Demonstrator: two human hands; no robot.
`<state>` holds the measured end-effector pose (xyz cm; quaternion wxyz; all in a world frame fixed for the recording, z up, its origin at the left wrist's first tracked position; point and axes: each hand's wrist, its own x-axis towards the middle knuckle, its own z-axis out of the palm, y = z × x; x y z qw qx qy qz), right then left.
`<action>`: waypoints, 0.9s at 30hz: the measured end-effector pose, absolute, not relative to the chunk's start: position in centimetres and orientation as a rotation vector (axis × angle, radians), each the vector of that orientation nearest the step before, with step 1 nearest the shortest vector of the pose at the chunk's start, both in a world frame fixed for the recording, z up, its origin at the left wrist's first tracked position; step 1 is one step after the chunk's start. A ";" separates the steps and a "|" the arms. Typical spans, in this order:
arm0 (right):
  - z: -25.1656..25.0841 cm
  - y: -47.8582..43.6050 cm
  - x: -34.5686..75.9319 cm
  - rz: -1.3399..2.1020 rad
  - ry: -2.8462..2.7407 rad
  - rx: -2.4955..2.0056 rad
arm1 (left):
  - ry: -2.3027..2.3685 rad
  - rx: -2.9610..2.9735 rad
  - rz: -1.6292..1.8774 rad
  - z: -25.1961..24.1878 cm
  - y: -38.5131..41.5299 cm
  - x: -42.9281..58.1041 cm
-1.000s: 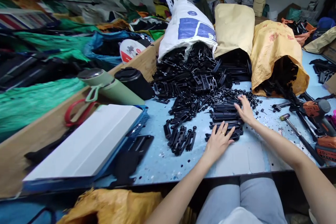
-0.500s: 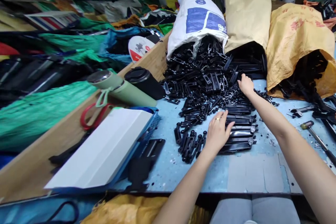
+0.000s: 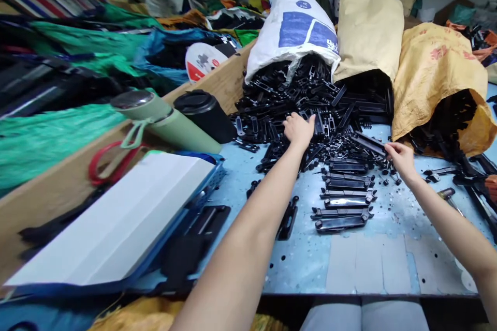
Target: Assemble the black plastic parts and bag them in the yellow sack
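In the head view, my right hand point(image 3: 402, 159) now pinches a long black part point(image 3: 368, 144) over the small hardware point(image 3: 334, 145); my left hand point(image 3: 298, 130), open, has moved from the row of parts point(image 3: 344, 223) to the heap point(image 3: 269, 103).

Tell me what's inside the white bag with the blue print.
Black parts show at the mouth of the white bag and spill out toward the left hand. Whatever lies deeper is covered by the bag itself.
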<state>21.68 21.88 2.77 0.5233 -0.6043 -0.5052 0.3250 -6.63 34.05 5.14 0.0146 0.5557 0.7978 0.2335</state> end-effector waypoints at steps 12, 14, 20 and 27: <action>-0.1 2.7 25.9 1.476 -1.034 -1.466 | 2.210 1.778 1.283 6.2 28.1 -6.1; -0.3 0.3 26.5 1.357 -1.336 -1.577 | 2.132 1.818 1.445 6.8 24.9 -5.8; -0.2 -2.1 23.6 0.409 -2.259 -1.509 | 1.506 2.121 1.217 6.1 12.6 -1.0; 0.2 -1.0 22.0 0.457 -2.529 -1.462 | 1.359 2.351 0.187 2.9 3.9 1.9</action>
